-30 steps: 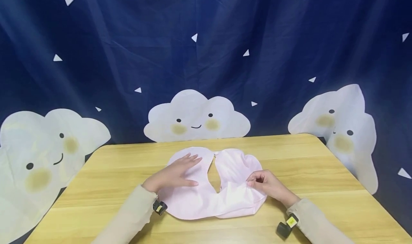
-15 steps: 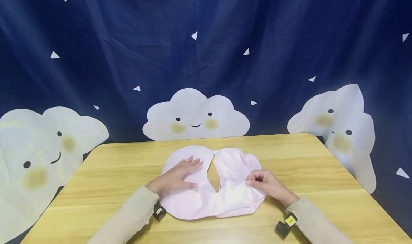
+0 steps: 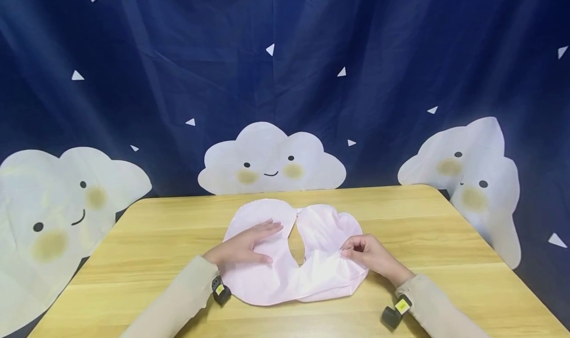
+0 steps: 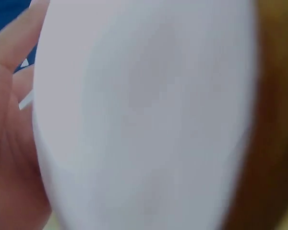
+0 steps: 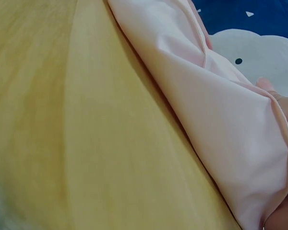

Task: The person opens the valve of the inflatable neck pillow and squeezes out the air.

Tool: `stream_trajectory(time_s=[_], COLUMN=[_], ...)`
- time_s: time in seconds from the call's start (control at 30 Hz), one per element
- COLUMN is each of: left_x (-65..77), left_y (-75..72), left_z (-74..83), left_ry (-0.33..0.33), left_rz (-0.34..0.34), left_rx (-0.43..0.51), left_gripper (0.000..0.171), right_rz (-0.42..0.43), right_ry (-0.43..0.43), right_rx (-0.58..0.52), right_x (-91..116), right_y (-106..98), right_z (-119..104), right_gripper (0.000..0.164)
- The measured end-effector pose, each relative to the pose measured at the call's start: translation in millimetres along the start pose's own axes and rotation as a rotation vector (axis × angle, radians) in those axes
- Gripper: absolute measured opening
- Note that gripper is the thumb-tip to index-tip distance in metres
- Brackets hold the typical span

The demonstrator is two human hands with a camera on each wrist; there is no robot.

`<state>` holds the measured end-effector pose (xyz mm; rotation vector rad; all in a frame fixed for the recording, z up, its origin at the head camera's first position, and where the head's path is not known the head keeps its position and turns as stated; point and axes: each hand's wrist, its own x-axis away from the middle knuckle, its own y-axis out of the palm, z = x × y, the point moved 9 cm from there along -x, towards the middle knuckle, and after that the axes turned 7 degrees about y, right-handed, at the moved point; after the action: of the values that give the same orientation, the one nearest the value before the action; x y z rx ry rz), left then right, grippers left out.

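A pale pink cloth bib [image 3: 267, 288] lies on the table, with an eye-shaped neck opening in its middle and its two far ends meeting above it. My left hand [image 3: 244, 244] rests on its left half, fingers extended. In the left wrist view the bib [image 4: 144, 115] fills most of the picture, blurred, with part of my left hand [image 4: 14, 143] beside it. My right hand [image 3: 374, 256] pinches the cloth at the right side between thumb and fingers. The right wrist view shows the creased, raised edge of the bib [image 5: 221, 115] beside my right hand [image 5: 285, 115].
The wooden table [image 3: 160, 239] extends around the bib on all sides. Behind it hangs a dark blue curtain [image 3: 213, 56] with white triangles and smiling clouds. A small black device [image 3: 221, 291] sits on the left wrist and another black device [image 3: 393, 317] on the right.
The far left edge of the bib has shifted slightly away, and its two far ends now sit a little differently. My left fingers have drawn closer together. My right hand keeps its pinch.
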<state>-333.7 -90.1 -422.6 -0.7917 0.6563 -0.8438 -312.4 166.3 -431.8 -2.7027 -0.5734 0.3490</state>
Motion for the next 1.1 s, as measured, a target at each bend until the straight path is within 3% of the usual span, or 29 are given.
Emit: stream_trajectory(time_s=[0.13, 0.3, 0.43, 0.6, 0.83, 0.97, 1.1], left_x=[1.0, 0.2, -0.8, -0.6, 1.1, 1.7, 4.4], left_y=[-4.2, -3.1, 0.4, 4.8, 1.2, 1.2, 5.6], left_z=[-7.3, -9.0, -6.9, -2.4, 6.8, 10.0, 8.5], left_ry=[-0.068, -0.099, -0.068, 0.024, 0.109, 0.103, 0.053], left_rz=[0.037, 0.011, -0.021, -0.042, -0.004, -0.031, -0.091], left_rx=[-0.030, -0.056, -0.076, -0.079, 0.065, 0.081, 0.137], left_gripper=[0.076, 0.085, 0.089, 0.089, 0.087, 0.091, 0.094], right_rz=[0.007, 0.008, 0.006, 0.003, 0.000, 0.004, 0.002], right_ry=[-0.009, -0.010, -0.017, -0.021, -0.008, 0.001, -0.005], right_rx=[0.005, 0.004, 0.003, 0.003, 0.000, 0.007, 0.012], right_x=[0, 0, 0, 0, 0, 0, 0], right_y=[1, 1, 1, 1, 1, 0, -1], right_z=[-1, -2, -2, -2, -1, 1, 3], right_gripper=[0.005, 0.005, 0.005, 0.005, 0.006, 0.006, 0.006])
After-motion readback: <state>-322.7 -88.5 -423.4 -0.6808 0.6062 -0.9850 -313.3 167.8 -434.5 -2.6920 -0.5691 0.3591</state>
